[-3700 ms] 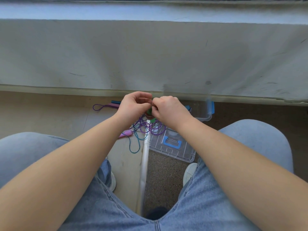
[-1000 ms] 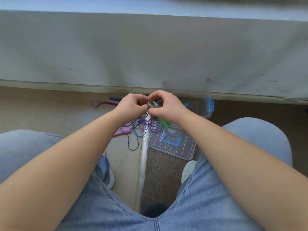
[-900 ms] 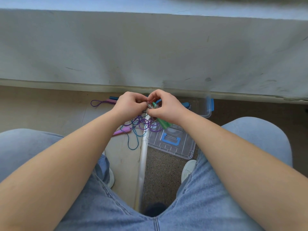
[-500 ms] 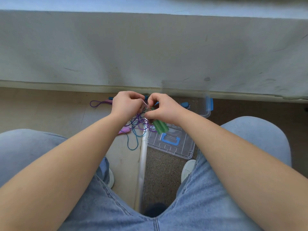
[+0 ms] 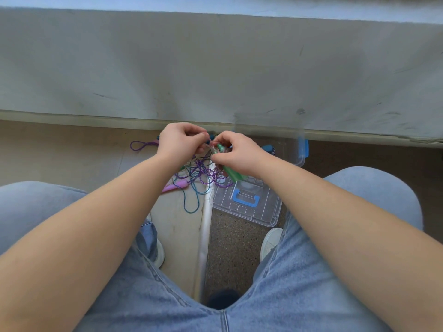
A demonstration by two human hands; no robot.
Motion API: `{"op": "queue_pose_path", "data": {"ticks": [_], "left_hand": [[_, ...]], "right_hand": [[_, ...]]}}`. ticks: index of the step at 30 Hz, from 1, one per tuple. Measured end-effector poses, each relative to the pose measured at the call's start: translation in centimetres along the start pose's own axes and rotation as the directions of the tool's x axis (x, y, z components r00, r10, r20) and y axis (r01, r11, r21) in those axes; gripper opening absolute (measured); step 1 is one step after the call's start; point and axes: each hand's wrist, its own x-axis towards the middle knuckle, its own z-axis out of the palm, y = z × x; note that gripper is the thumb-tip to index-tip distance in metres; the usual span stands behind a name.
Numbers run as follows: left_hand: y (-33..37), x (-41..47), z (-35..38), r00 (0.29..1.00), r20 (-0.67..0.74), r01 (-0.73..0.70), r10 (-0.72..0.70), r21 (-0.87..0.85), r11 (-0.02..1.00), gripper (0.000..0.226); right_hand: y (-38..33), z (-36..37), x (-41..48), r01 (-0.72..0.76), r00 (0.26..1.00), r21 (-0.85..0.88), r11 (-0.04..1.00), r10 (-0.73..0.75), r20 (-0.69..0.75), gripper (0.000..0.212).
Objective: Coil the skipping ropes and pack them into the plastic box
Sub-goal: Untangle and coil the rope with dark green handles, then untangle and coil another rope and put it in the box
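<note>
My left hand (image 5: 178, 141) and my right hand (image 5: 237, 153) meet above the floor, fingers curled, pinching a green-handled skipping rope (image 5: 231, 172) whose handle juts down below my right palm. What lies between the fingertips is mostly hidden. Below the hands, purple (image 5: 206, 174) and teal (image 5: 191, 200) ropes lie tangled on the floor with a pink handle (image 5: 176, 185). A purple loop (image 5: 140, 145) lies left of my left hand. The clear plastic box (image 5: 293, 149) with a blue latch stands by the wall; its clear lid (image 5: 249, 202) with a blue handle lies in front.
A grey wall (image 5: 215, 68) rises just beyond the hands. My knees in blue jeans flank the ropes. A pale floor strip (image 5: 203, 236) divides beige floor on the left from dark speckled floor on the right. A white shoe (image 5: 269, 240) sits near the lid.
Both hands stayed together, working the green-handled rope. The green handle swung from hidden to sticking out below my right hand. The hands shifted slightly up and left.
</note>
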Motion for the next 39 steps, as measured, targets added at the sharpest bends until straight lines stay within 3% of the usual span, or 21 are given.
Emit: {"op": "queue_pose_path", "data": {"ticks": [6,11,16,19,22,24,26,31,33,35,36,37,39], "left_hand": [[0.6,0.0,0.8,0.989,0.093,0.12,-0.112,-0.086,0.989,0.005],[1.4,0.5,2.6,0.949,0.179,0.3,-0.259,-0.264,0.917,0.009],[1.8,3.0,3.6,0.953,0.12,0.301,-0.277,-0.3,0.905,0.007],[2.1,4.6,4.4,0.951,0.103,0.308,-0.29,-0.329,0.893,0.006],[1.6,6.0,5.9,0.951,0.111,0.31,-0.29,-0.383,0.87,0.015],[0.5,6.8,6.9,0.95,0.104,0.312,-0.295,-0.359,0.88,0.017],[-0.8,7.2,7.8,0.943,0.129,0.333,-0.308,-0.325,0.885,0.002],[-3.7,8.7,9.0,0.905,0.196,0.416,-0.377,-0.229,0.88,0.014],[-4.4,9.3,9.3,0.896,0.198,0.435,-0.398,-0.199,0.878,0.016],[-5.0,9.9,9.4,0.892,0.182,0.442,-0.414,-0.162,0.882,0.018],[-5.4,10.2,9.5,0.891,0.179,0.444,-0.418,-0.15,0.883,0.018],[-6.0,10.5,9.5,0.889,0.18,0.447,-0.421,-0.144,0.883,0.016],[-7.2,11.0,9.6,0.889,0.181,0.448,-0.422,-0.141,0.883,0.014]], "right_hand": [[0.7,0.6,0.7,-0.085,0.996,0.054,0.995,0.085,0.003,0.027],[1.2,0.9,1.7,-0.159,0.984,0.241,0.957,0.173,-0.036,0.033],[1.9,-0.2,2.3,-0.176,0.983,0.421,0.89,0.134,0.128,0.058],[3.0,-0.7,3.5,-0.179,0.984,0.531,0.828,0.162,0.079,0.066],[4.7,-0.9,5.0,-0.255,0.952,0.523,0.813,0.304,-0.008,0.068],[6.3,-0.7,5.8,-0.328,0.921,0.511,0.794,0.389,-0.013,0.061],[8.0,-0.7,6.4,-0.396,0.887,0.518,0.758,0.462,0.002,0.045],[10.8,-0.9,8.3,-0.428,0.815,0.681,0.594,0.579,0.007,0.024],[11.5,-1.0,9.5,-0.36,0.789,0.781,0.511,0.614,-0.037,0.025],[12.1,-0.7,10.7,-0.303,0.749,0.855,0.421,0.66,-0.059,0.044],[12.3,-0.5,11.1,-0.317,0.726,0.85,0.422,0.684,-0.069,0.05],[12.4,-0.2,11.4,-0.356,0.71,0.819,0.451,0.7,-0.077,0.043],[12.7,0.5,11.5,-0.454,0.713,0.702,0.548,0.697,-0.083,0.008]]}}
